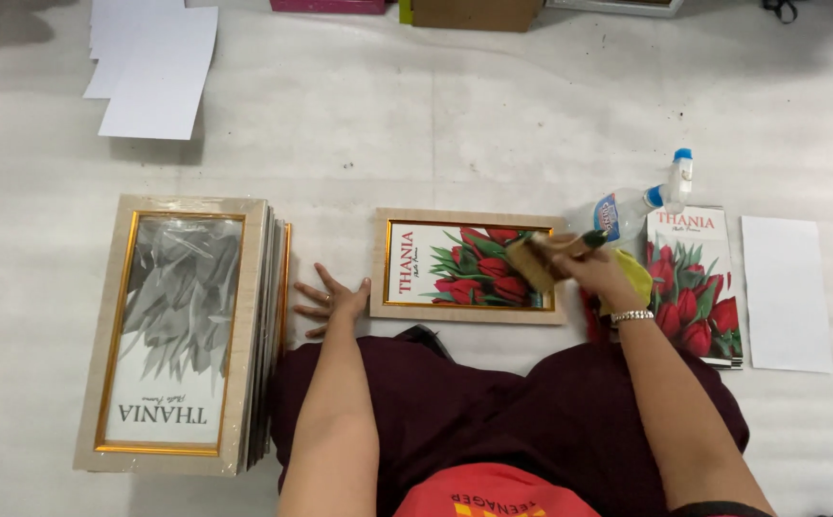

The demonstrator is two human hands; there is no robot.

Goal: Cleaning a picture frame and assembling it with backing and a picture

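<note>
A light wooden picture frame [467, 218] with a gold inner edge lies on the floor before me, holding a print of red tulips. My right hand [600, 273] grips a wooden-handled brush [543, 257] over the frame's right end, with a yellow cloth [635, 276] tucked under the palm. My left hand [333, 299] rests flat on the floor, fingers spread, just left of the frame and holding nothing.
A stack of similar frames [182, 330] stands at the left. A clear spray bottle [638, 203] lies beyond my right hand. A pile of tulip prints [699, 287] and a white sheet [785, 292] lie at the right. More white sheets [153, 67] are far left; boxes [474, 13] line the back.
</note>
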